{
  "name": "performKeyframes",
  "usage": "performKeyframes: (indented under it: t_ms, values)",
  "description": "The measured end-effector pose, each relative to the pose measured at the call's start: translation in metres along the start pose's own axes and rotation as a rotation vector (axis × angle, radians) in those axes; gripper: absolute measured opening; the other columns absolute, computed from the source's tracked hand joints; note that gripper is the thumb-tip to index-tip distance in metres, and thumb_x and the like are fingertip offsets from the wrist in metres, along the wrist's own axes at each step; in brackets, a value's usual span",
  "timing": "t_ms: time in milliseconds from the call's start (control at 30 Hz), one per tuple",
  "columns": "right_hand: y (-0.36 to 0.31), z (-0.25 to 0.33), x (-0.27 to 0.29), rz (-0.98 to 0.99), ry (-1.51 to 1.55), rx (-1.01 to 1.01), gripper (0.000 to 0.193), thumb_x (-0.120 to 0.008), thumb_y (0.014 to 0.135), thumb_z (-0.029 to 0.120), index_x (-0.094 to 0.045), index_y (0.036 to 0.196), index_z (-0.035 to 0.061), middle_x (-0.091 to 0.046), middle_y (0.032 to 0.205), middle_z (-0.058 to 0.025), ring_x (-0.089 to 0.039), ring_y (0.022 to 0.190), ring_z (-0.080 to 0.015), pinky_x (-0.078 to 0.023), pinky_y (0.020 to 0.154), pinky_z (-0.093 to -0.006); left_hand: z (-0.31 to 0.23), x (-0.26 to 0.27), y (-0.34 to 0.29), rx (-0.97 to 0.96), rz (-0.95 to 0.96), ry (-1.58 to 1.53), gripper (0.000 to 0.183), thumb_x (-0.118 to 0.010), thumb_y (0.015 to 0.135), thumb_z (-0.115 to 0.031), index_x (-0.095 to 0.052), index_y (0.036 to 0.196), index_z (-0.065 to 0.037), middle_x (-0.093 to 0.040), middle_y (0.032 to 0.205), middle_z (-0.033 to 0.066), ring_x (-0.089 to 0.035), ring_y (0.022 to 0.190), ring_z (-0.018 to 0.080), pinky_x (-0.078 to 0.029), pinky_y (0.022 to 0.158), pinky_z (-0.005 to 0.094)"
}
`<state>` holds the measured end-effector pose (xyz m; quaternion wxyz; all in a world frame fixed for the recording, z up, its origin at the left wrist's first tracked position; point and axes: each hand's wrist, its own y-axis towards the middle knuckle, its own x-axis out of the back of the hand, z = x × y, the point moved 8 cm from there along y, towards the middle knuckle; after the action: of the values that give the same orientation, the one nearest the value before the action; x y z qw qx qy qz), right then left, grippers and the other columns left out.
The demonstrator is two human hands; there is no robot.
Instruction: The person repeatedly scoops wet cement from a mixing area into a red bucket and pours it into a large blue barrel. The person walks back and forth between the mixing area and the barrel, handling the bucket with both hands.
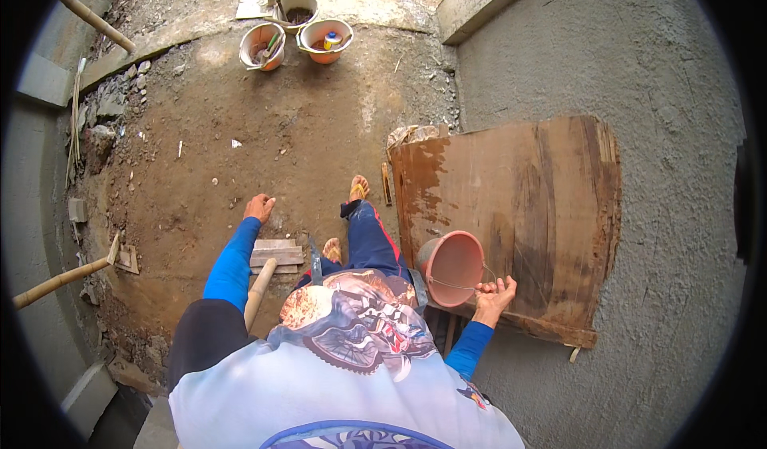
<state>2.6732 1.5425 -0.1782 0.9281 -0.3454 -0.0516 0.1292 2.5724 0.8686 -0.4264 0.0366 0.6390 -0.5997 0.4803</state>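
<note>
My right hand grips the thin wire handle of an orange-pink bucket, which hangs tilted beside my right leg in front of a large worn wooden board. My left hand hangs out to the left over bare dirt, fingers loosely curled, holding nothing. A wooden handle slants up beside my left arm, near a small flat stack of wood pieces. My feet in sandals stand on the dirt between the two hands.
Three orange buckets with tools stand far ahead by a flat pale slab. A rough grey plastered wall fills the right. Bamboo poles and rubble line the left edge beside a concrete ledge.
</note>
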Motion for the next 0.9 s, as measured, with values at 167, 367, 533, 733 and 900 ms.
performKeyframes:
  t_ms: [167, 367, 533, 733, 900]
  values:
    - [0.045, 0.006, -0.183, 0.059, -0.021, -0.064, 0.042, -0.062, 0.078, 0.034, -0.040, 0.102, 0.0080, -0.033, 0.058, -0.0001, -0.035, 0.045, -0.0137, -0.037, 0.047, -0.0345, -0.024, 0.067, 0.123, 0.022, -0.126, -0.003, 0.042, -0.060, 0.085, -0.040, -0.068, 0.099, -0.001, -0.068, 0.097, 0.0224, -0.064, 0.096, 0.0386, -0.050, 0.085, 0.0440]
    - [0.083, 0.028, -0.404, 0.060, -0.035, -0.121, 0.046, -0.061, 0.078, 0.035, -0.040, 0.108, 0.0070, -0.033, 0.060, 0.0000, -0.034, 0.046, -0.0130, -0.037, 0.048, -0.0349, -0.029, 0.112, 0.189, 0.260, -0.052, 0.121, 0.045, -0.059, 0.084, -0.041, -0.070, 0.099, -0.001, -0.067, 0.098, 0.0233, -0.064, 0.096, 0.0384, -0.049, 0.087, 0.0442]
    - [0.106, 0.046, -0.593, 0.113, -0.075, -0.101, 0.055, -0.060, 0.077, 0.033, -0.036, 0.117, 0.0048, -0.031, 0.061, -0.0003, -0.033, 0.046, -0.0130, -0.037, 0.050, -0.0352, -0.103, 0.134, 0.234, 0.333, -0.067, 0.027, 0.043, -0.059, 0.084, -0.040, -0.070, 0.098, 0.000, -0.067, 0.100, 0.0238, -0.063, 0.098, 0.0394, -0.048, 0.088, 0.0445]
    - [0.148, 0.057, -0.791, 0.098, -0.067, -0.106, 0.060, -0.059, 0.078, 0.031, -0.032, 0.125, 0.0054, -0.033, 0.063, -0.0006, -0.033, 0.046, -0.0126, -0.038, 0.048, -0.0344, -0.138, 0.125, 0.330, 0.525, 0.109, 0.081, 0.047, -0.061, 0.083, -0.044, -0.071, 0.098, -0.001, -0.066, 0.104, 0.0235, -0.062, 0.103, 0.0379, -0.046, 0.092, 0.0432]
    - [0.186, 0.058, -0.953, 0.040, 0.001, -0.168, 0.052, -0.058, 0.077, 0.031, -0.030, 0.115, 0.0090, -0.033, 0.057, -0.0004, -0.031, 0.043, -0.0132, -0.037, 0.047, -0.0351, -0.216, 0.158, 0.527, 0.423, 0.225, 0.151, 0.048, -0.060, 0.083, -0.047, -0.071, 0.096, -0.002, -0.066, 0.103, 0.0238, -0.062, 0.102, 0.0386, -0.046, 0.091, 0.0434]
